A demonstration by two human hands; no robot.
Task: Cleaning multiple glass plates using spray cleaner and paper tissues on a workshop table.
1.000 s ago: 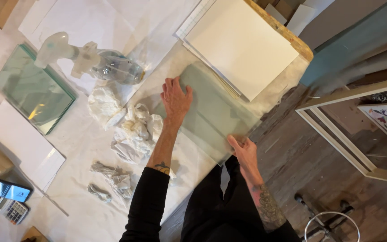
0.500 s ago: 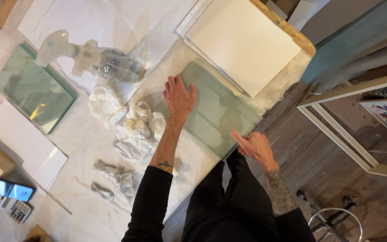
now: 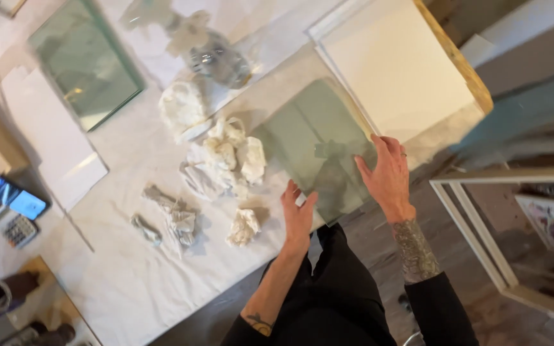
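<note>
A greenish glass pane point(image 3: 309, 138) lies on the white-covered table point(image 3: 129, 269), its near corner reaching past the table edge. My left hand point(image 3: 297, 216) pinches the pane's near edge between thumb and fingers. My right hand point(image 3: 387, 176) rests with spread fingers on the pane's right edge, beside a white board point(image 3: 399, 70). Both forearms are tattooed and come up from the bottom of the view.
Crumpled paper wads point(image 3: 229, 157) lie left of the pane, more of them point(image 3: 171, 218) nearer me. A clear spray bottle point(image 3: 216, 57) and a second glass pane point(image 3: 84, 64) are further back. Phone point(image 3: 11, 195) and calculator point(image 3: 17, 229) sit far left. A white frame point(image 3: 482, 250) stands on the floor at right.
My left hand slid from flat on the pane's middle back to its near edge. My right hand rose from below the table edge onto the pane's right side. The view moved closer.
</note>
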